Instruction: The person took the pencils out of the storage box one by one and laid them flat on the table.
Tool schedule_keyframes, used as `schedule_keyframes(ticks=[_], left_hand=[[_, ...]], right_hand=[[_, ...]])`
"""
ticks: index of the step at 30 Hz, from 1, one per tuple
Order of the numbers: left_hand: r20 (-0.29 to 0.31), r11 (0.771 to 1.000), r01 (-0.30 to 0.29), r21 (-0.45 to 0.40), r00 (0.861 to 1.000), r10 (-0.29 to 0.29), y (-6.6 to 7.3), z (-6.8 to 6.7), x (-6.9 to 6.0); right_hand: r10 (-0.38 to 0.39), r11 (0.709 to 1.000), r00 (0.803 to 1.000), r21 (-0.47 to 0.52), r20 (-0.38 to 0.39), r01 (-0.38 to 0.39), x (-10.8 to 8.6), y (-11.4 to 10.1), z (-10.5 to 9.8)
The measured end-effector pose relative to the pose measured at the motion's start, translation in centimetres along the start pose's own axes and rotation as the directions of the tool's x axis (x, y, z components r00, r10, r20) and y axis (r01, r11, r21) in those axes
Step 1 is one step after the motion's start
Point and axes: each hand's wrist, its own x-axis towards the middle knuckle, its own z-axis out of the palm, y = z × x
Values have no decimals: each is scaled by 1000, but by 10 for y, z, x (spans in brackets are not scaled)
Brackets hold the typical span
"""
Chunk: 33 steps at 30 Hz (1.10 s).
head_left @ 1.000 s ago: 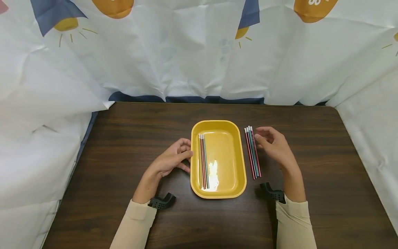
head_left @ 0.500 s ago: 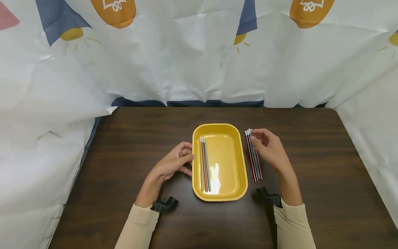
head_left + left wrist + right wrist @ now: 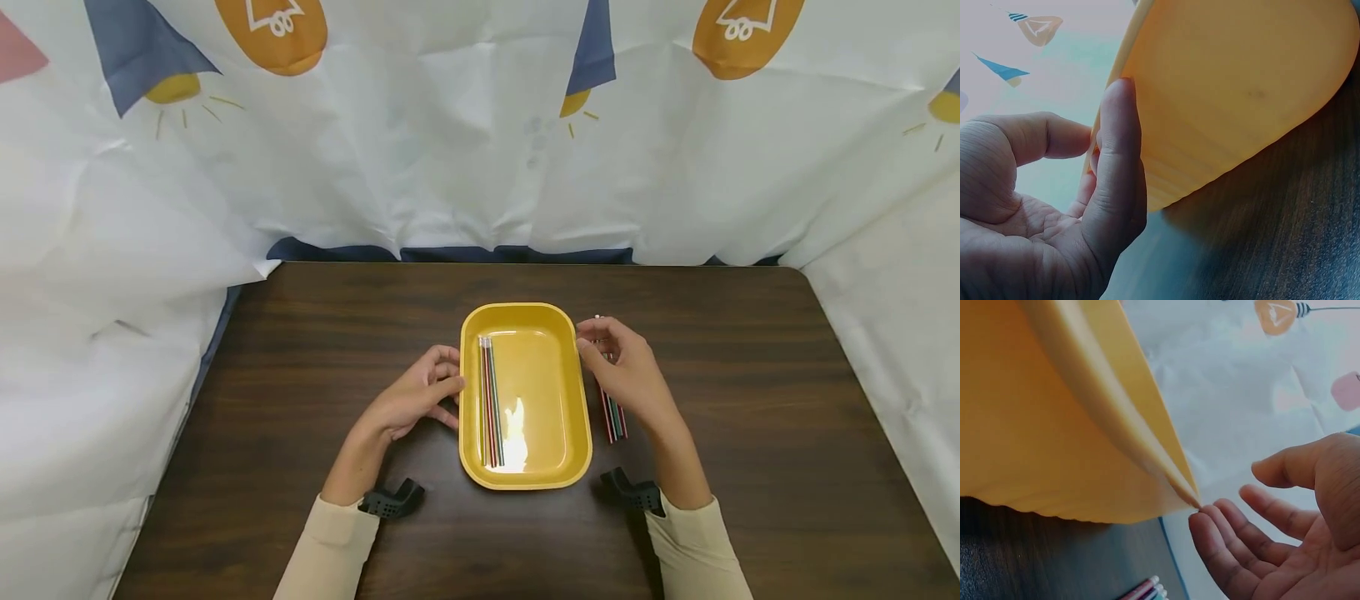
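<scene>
A yellow tray point(image 3: 551, 400) stands on the dark table with several thin pencils point(image 3: 492, 408) lying along its left side. My left hand point(image 3: 412, 396) pinches the tray's left rim; in the left wrist view, the thumb and fingers of that hand point(image 3: 1085, 187) are on either side of the tray's edge point(image 3: 1222, 94). At the tray's right rim, my right hand point(image 3: 626, 367) is over a second bundle of pencils point(image 3: 613, 418), partly hiding it. The right wrist view shows that hand point(image 3: 1285, 531) with thumb and fingers apart, fingertips at the rim of the tray point(image 3: 1072, 425).
A white curtain point(image 3: 450, 150) with printed lamps and bulbs hangs behind the dark wooden table point(image 3: 360, 308) and along its sides. Black bands point(image 3: 392, 498) sit on both wrists. Pencil ends point(image 3: 1147, 589) show low in the right wrist view.
My right hand has moved left from beside the loose pencils, across them, to the tray's right rim. My left hand keeps its place on the left rim. The head view has shifted slightly.
</scene>
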Motion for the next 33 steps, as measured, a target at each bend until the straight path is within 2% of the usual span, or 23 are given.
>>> schedule_keyframes(ticks=[6,13,20,25,33], left_hand=[[8,1000,-7,-8,1000,7,0,-1,0],[6,1000,-3,-20,1000,3,0,-1,0],[6,1000,1,-26,1000,-1,2,1,2],[1,1000,9,-27,1000,-9,3,1,1],[9,999,14,-32,1000,-14,2,0,1]], right_hand=[[-51,997,998,-66,-32,49,6,-15,2],[-106,990,993,-93,50,111,15,-31,9],[-72,987,986,-134,150,93,24,-46,16],[-50,979,968,-182,246,97,30,-54,26],[-9,969,947,-231,322,87,38,-61,44]])
